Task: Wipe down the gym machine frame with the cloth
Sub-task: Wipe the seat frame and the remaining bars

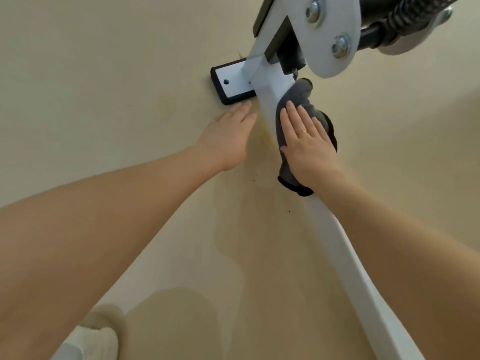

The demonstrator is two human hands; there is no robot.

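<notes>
Cloth (293, 118) lies draped over the white bar (345, 255) of the frame, grey with a dark hem, and we see it wrapped round the bar just below the point where the bar meets the foot (233, 84). Our right hand (306, 144) lies flat on top of the cloth, fingers straight and close together, pressing it against the bar; a gold ring (302, 132) sits on one finger. One end of the cloth pokes out beyond the fingertips toward the round plate (335, 35), and the other end hangs out under the wrist.

Our left hand (228, 133) is released, palm down and fingers straight, resting on the beige floor (104, 74) just beside the bar, with its fingertips at the edge of the foot. It holds nothing.

The foot is a white plate with a small hole, set in a black rubber pad that sits on the floor. The bar runs from it down toward the lower right of the view, passing under our right forearm. Above the cloth, the round white plate carries two bolts (340, 46), and a black coil spring (405, 19) shows behind it at the top right. A yellowish stain (265, 131) marks the floor between the two hands. At the lower left we glimpse a pale sock (101, 336).
</notes>
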